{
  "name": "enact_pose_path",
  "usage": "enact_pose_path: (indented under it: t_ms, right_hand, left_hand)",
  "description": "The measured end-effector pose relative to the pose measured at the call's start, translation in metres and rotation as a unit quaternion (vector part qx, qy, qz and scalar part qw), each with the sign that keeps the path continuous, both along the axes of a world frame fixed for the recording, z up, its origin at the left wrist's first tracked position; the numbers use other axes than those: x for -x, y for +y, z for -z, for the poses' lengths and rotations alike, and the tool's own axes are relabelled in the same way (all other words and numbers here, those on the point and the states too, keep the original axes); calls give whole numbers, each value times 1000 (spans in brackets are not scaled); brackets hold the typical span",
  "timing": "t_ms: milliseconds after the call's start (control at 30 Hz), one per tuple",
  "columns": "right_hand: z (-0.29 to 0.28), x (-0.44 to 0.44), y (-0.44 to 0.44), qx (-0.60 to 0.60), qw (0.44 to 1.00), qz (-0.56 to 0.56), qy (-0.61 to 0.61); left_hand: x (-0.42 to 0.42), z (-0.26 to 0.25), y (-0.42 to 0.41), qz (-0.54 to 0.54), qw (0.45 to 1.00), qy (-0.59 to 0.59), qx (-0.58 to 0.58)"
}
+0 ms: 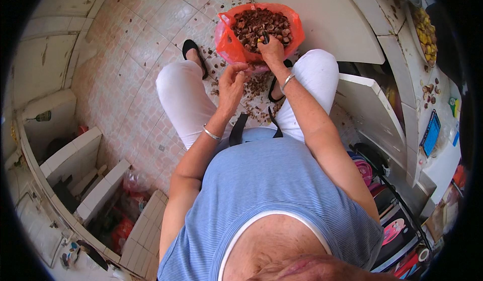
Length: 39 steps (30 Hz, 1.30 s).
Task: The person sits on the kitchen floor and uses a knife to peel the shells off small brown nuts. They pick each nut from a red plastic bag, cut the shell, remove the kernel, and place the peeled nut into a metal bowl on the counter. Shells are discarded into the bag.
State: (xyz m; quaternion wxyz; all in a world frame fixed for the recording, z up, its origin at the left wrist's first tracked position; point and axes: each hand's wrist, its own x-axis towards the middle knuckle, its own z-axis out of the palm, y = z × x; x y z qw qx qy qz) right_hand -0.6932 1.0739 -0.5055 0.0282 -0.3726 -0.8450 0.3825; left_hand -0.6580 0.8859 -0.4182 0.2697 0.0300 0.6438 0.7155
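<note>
A red plastic bag [226, 43] stands wide open on the tiled floor between and beyond my feet, filled with brown nut shells [260, 24]. My right hand [272, 50] is over the near side of the bag's opening, closed on a small dark-handled tool [266, 37]; a small yellowish piece shows by its fingertips. Just outside the bag's near rim is my left hand [234, 77], with thumb and fingertips close together near the bag's pinkish edge. Whether those fingers hold anything is not clear.
Loose shells [256, 88] lie scattered over the floor around my shoes. A cabinet door [371, 111] hangs open at my right. On the counter beyond stand a container of yellow peeled nuts [425, 35], more shells and a blue object [430, 133]. Tiled low partitions [103, 190] are at left.
</note>
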Motion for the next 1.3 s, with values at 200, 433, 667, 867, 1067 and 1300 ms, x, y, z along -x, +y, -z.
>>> enact_pose_path:
  t_ms: [200,433,667,867,1067,1300]
  right_hand:
    - [-5,2,1,7,1000,-14,19]
    - [-10,-1,-4,60,997,-2,48]
    - [-22,-5,-2,100,978,99,156]
    - [-48,-18,-16,76,955,69,279]
    - [-64,-22,-16,49,939,61,334]
    - [-66,-16,-17,34,934,34,354]
  left_hand:
    - [-1,14,-15,-18,999,-25,-25]
    - [-2,10,-26,-10,1000,-8,-22]
    - [28,3,8,79,978,183,55]
    - [67,6,60,67,941,324,75]
    - [74,9,70,102,951,278,84]
    - [75,5,69,83,946,287,124]
